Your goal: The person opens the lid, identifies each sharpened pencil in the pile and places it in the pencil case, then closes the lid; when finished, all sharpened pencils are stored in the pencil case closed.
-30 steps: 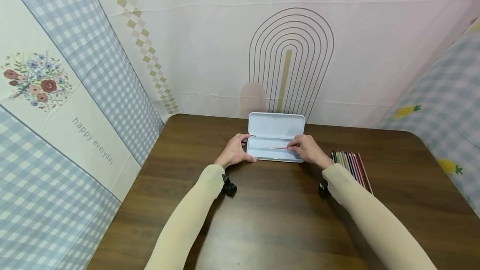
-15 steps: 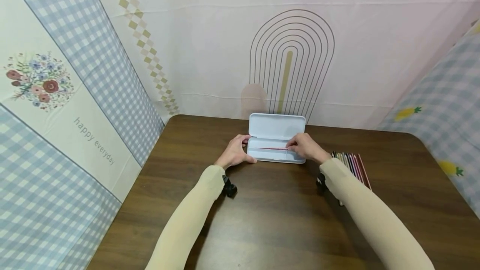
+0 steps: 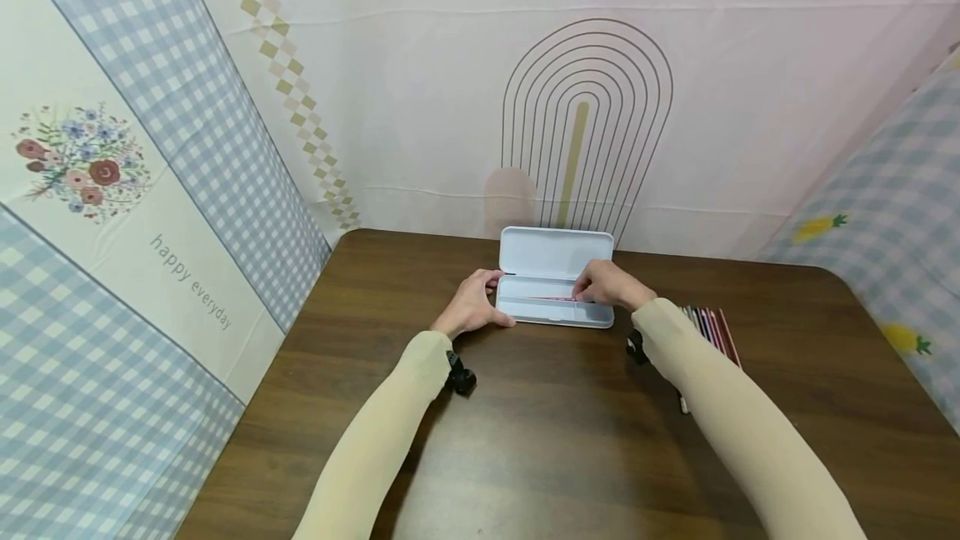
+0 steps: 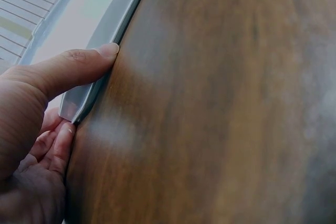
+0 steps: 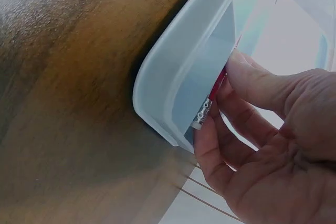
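Note:
A pale blue pencil case (image 3: 555, 252) stands at the back of the table, its lid raised. My left hand (image 3: 472, 303) grips the case's left end, thumb (image 4: 79, 66) along the front edge and fingers at the corner. Inside the tray, my right hand (image 3: 609, 283) pinches a red pencil (image 5: 218, 82) near its eraser end. The pencil has a silver ferrule (image 5: 203, 109) and a white eraser, and lies lengthwise low in the case. A small divider shows at the tray's right. Fingers hide part of the pencil.
Several coloured pencils (image 3: 722, 336) lie side by side on the brown table (image 3: 555, 432), right of the case and partly hidden by the right sleeve (image 3: 697, 365). A patterned cloth (image 3: 420, 107) hangs directly behind the table.
My right wrist has shifted a little left and up, while its fingers stay on the red pencil in the tray. My left hand keeps its hold on the case.

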Tool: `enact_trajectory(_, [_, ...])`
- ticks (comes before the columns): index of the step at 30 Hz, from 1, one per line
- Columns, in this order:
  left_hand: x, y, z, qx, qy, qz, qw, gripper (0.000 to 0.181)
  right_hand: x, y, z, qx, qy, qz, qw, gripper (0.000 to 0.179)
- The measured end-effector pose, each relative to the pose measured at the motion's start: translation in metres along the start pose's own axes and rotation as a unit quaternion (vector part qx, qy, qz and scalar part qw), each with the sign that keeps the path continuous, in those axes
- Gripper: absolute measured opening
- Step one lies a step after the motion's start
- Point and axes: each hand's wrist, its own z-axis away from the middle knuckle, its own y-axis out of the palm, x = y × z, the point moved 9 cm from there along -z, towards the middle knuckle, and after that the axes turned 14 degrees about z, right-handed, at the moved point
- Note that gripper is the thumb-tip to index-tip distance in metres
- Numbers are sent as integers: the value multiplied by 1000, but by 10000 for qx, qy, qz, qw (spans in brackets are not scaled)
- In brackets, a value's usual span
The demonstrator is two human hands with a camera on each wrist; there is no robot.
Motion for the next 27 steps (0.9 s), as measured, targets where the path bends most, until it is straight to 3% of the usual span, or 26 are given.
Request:
enact_trajectory(9, [-1, 2, 1, 18, 7, 31, 10000, 97, -1, 1, -1, -73, 105, -101, 9999, 11])
enact_trajectory(16, [0, 1, 1, 35, -14, 41, 10000, 98, 0, 2, -1, -143, -37, -69, 9999, 13])
enact_trajectory(22, [2, -1, 1, -9, -37, 72, 10000, 97, 1, -3, 4, -584, -234, -9, 9980, 13])
enact_trajectory(27, [2, 0, 0, 12, 13, 152, 9999, 97, -4, -10, 15, -995, 8, -69, 9950, 14])
